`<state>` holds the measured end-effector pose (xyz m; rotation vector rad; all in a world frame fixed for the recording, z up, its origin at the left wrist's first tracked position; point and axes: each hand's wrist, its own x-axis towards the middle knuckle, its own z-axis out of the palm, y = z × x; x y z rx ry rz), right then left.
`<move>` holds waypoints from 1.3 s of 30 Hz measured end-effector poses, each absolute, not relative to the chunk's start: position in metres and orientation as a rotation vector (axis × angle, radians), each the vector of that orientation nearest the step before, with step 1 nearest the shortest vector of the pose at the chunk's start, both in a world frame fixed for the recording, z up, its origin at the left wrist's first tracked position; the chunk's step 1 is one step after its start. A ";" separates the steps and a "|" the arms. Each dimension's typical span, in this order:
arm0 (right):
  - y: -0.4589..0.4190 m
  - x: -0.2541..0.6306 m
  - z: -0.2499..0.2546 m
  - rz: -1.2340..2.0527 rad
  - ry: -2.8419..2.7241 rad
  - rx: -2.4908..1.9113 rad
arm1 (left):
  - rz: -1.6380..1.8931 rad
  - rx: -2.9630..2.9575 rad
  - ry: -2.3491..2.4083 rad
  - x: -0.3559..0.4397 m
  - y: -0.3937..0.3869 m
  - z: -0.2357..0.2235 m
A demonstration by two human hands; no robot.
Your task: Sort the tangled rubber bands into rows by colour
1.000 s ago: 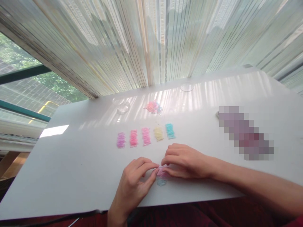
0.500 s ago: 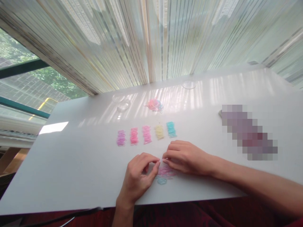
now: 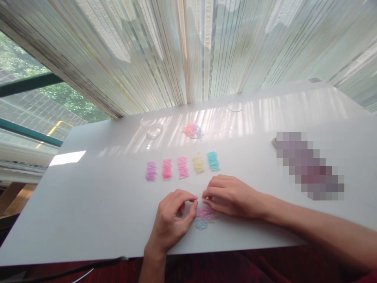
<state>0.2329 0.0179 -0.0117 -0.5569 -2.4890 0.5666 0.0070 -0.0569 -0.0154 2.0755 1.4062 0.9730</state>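
Note:
My left hand (image 3: pixel 173 219) pinches thumb and forefinger together on one end of a thin pale pink rubber band (image 3: pixel 199 200). The fingertips of my right hand (image 3: pixel 231 196) close on its other end, a short gap away. Just below the fingertips lies a loose bunch of pink and purple rubber bands (image 3: pixel 206 214), with teal bands (image 3: pixel 201 225) at its near side. Beyond my hands, small bands lie sorted by colour in a row: purple (image 3: pixel 151 171), coral pink (image 3: pixel 167 169), pink (image 3: pixel 183 168), yellow (image 3: pixel 198 164) and teal (image 3: pixel 213 161).
A mixed heap of coloured bands (image 3: pixel 193 131) lies farther back. Clear round dishes or lids (image 3: pixel 154 131) stand at the back left, another clear round piece (image 3: pixel 235 105) near the blinds (image 3: pixel 194 59). A blurred-out object (image 3: pixel 309 167) lies on the right of the white table (image 3: pixel 97 212).
My hands hold almost the same pose. The left fingertips have shifted very slightly left, and the thin band between the hands shows a little more.

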 end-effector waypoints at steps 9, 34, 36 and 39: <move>0.019 0.233 -0.013 0.580 -2.468 -0.552 | 0.980 2.086 1.391 0.006 -0.057 -0.015; 0.018 0.232 -0.013 0.567 -2.442 -0.535 | 0.987 2.113 1.376 0.007 -0.057 -0.015; 0.018 0.232 -0.014 0.558 -2.442 -0.542 | 0.988 2.108 1.372 0.006 -0.057 -0.015; 0.017 0.231 -0.013 0.540 -2.418 -0.544 | 0.981 2.101 1.373 0.006 -0.057 -0.014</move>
